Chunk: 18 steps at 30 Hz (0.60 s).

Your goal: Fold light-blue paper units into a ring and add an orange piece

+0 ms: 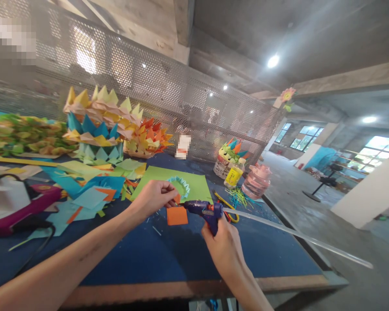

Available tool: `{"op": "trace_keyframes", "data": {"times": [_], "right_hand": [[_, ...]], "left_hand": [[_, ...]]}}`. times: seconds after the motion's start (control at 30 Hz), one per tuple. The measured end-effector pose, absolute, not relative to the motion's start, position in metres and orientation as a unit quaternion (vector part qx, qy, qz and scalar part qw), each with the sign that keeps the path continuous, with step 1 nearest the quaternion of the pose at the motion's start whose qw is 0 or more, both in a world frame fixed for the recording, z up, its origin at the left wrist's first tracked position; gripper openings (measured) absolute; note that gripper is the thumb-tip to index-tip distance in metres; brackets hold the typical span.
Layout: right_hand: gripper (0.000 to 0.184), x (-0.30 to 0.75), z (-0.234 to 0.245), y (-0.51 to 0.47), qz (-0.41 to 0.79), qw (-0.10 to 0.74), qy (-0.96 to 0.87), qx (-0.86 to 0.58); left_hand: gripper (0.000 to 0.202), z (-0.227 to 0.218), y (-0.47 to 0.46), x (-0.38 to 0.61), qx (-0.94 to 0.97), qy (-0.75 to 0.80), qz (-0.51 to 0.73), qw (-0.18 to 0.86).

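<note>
My right hand (223, 242) is wrapped round the grip of a dark blue hot glue gun (202, 209), and a long clear glue stick (298, 233) runs out of its back. The nozzle points left at my left hand (155, 196), whose fingers pinch a small piece of orange paper (177, 199). Just below the nozzle lies an orange paper square (177, 217) on the blue table. Behind my fingers, a ring of folded light blue paper (184, 186) rests on a green paper sheet (197, 180).
Paper crowns (97, 129) and loose paper scraps (90, 198) cover the left side, near a magenta device (26, 211). At right stand a yellow-labelled bottle (234, 175), a pink bottle (256, 181), a decorated basket (221, 167) and yellow-handled scissors (225, 201). A perforated panel (168, 86) rises behind.
</note>
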State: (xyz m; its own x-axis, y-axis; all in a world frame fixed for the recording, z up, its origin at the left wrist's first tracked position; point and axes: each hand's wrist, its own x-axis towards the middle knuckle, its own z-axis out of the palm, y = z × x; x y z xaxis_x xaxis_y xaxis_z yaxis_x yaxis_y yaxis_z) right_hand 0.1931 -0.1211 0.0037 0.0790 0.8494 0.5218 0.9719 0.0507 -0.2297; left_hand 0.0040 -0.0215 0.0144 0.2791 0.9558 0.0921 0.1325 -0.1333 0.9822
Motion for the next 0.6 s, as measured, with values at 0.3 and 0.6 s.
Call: {"op": "trace_keyframes", "data": {"times": [0.3, 0.6], "right_hand": [[0.019, 0.220, 0.015, -0.137, -0.081, 0.312, -0.639, -0.698], [0.033, 0.333, 0.030, -0.157, -0.107, 0.193, -0.500, -0.837]], "left_hand": [[0.014, 0.018, -0.018, -0.004, 0.614, 0.439, 0.441, 0.486], [0.011, 0.030, 0.003, -0.018, 0.612, 0.456, 0.459, 0.455]]}}
